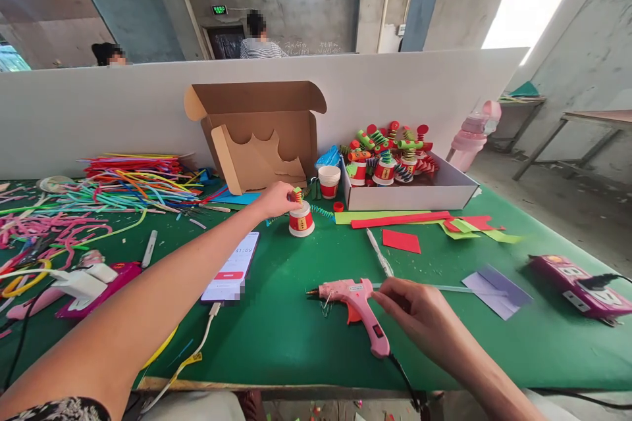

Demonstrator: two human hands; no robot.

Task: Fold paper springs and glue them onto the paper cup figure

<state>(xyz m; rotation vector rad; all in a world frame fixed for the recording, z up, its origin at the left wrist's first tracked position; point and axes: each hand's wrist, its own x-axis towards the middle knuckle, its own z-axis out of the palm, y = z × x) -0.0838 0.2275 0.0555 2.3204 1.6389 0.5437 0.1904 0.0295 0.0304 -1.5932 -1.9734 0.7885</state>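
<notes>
An upside-down red and white paper cup (pixel 301 220) stands on the green table, with a small folded paper spring on top. My left hand (pixel 277 199) pinches that spring from the left. Thin blue-green coils stick out on both sides of the cup. A pink glue gun (pixel 348 291) lies on its side, nozzle to the left, with a pale glue stick out of its back. My right hand (pixel 409 306) is at the back of the gun, thumb and fingers drawn together near the stick; what is between them is hidden.
A white box (pixel 409 197) holds several decorated cups, with upright cups (pixel 328 181) beside it. Left are a phone (pixel 231 270), pipe cleaners (pixel 133 177) and a cardboard box (pixel 261 102). Paper strips (pixel 399 218), a white pen (pixel 379 252) and a power strip (pixel 577 286) lie right.
</notes>
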